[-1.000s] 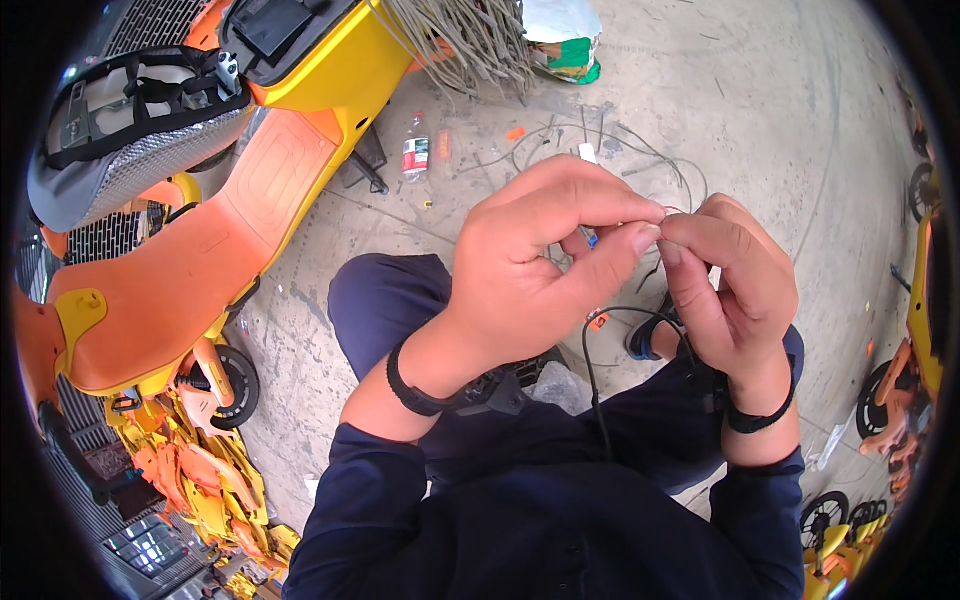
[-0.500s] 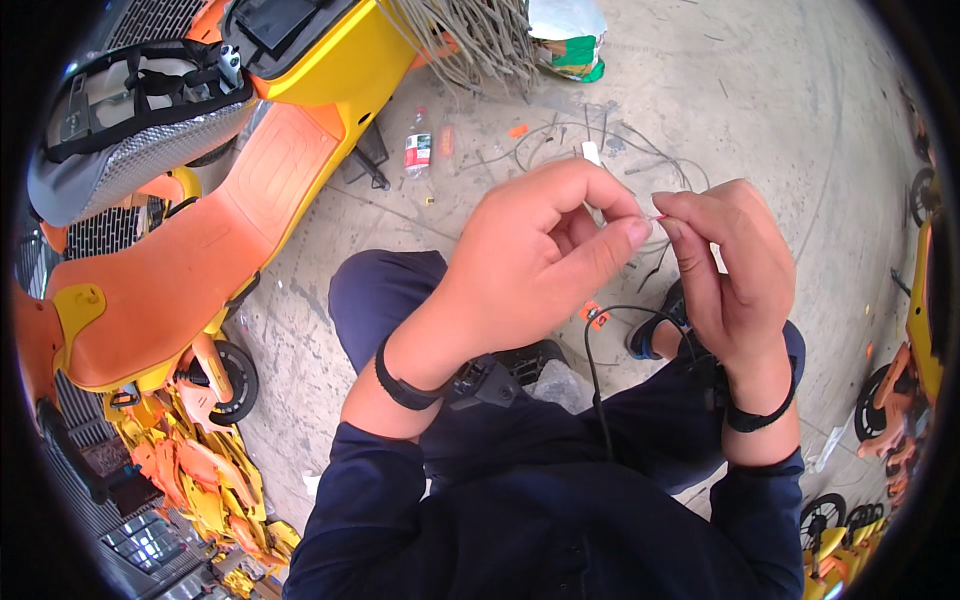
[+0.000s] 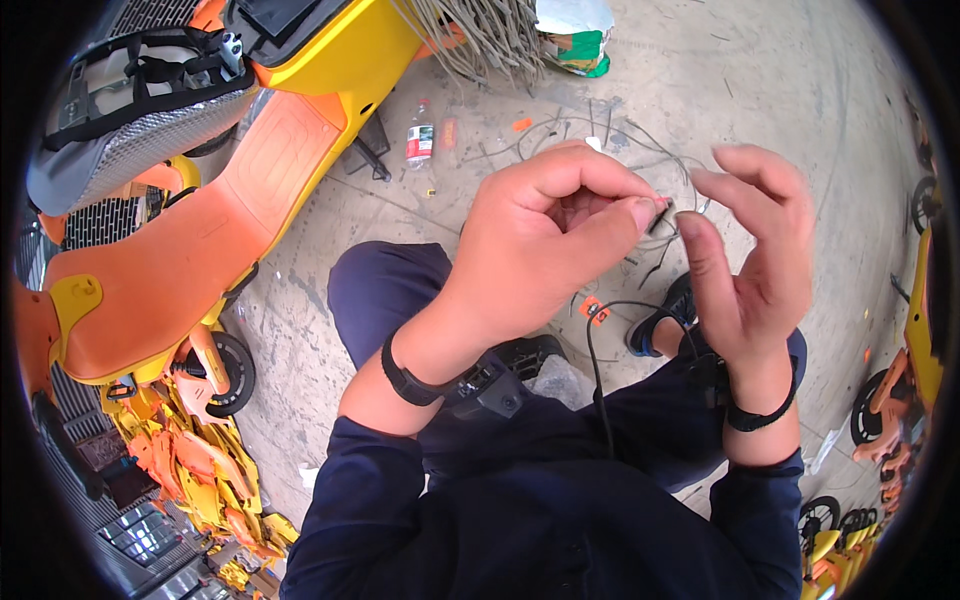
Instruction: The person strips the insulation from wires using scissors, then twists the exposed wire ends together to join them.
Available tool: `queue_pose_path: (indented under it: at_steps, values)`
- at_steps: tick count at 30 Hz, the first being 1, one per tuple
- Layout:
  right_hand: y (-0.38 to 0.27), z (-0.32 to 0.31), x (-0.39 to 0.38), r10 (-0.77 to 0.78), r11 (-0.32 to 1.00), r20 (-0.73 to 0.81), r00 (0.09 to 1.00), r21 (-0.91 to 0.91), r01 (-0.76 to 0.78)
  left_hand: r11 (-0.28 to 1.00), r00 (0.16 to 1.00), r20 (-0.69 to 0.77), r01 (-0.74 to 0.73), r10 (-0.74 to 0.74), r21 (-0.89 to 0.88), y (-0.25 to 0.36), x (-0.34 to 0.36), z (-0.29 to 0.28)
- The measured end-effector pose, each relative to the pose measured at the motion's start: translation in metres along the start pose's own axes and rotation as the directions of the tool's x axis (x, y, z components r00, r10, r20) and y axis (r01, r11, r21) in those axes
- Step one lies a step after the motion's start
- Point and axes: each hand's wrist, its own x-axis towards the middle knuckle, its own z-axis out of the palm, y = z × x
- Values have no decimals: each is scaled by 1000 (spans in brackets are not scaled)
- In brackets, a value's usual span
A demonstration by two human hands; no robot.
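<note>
My left hand (image 3: 540, 250) is above my lap, thumb and index pinched on a thin wire end with small red and black pieces (image 3: 657, 218). My right hand (image 3: 750, 250) is just right of it with fingers curved apart and nothing visible between them. A black cable (image 3: 598, 380) loops over my legs, and loose grey wires (image 3: 625, 135) lie on the floor beyond my hands. An orange tag-like piece (image 3: 592, 308) shows below my left hand.
An orange and yellow scooter (image 3: 190, 250) with a grey bag (image 3: 150, 120) fills the left. A cable bundle (image 3: 470, 40), plastic sack (image 3: 575, 45) and bottle (image 3: 420, 140) lie ahead. A heap of yellow parts (image 3: 195, 470) is lower left. More scooters (image 3: 920, 350) stand along the right.
My right hand has let go, lifted and spread its fingers. My left hand keeps its pinch, shifted slightly up, and a small black piece now shows at its fingertips.
</note>
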Motion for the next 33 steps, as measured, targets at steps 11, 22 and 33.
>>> queue_pose_path:
  at_steps: [11,22,33]
  values:
    - [-4,5,-8,49,989,63,997,137,-58,735,890,-6,-372,455,568,0,-3,7]
    - [-3,7,-8,24,998,18,1000,57,-25,515,768,117,-526,630,677,-7,0,8]
    - [1,3,-7,93,973,80,992,206,-108,574,796,85,-500,599,648,-5,-2,7]
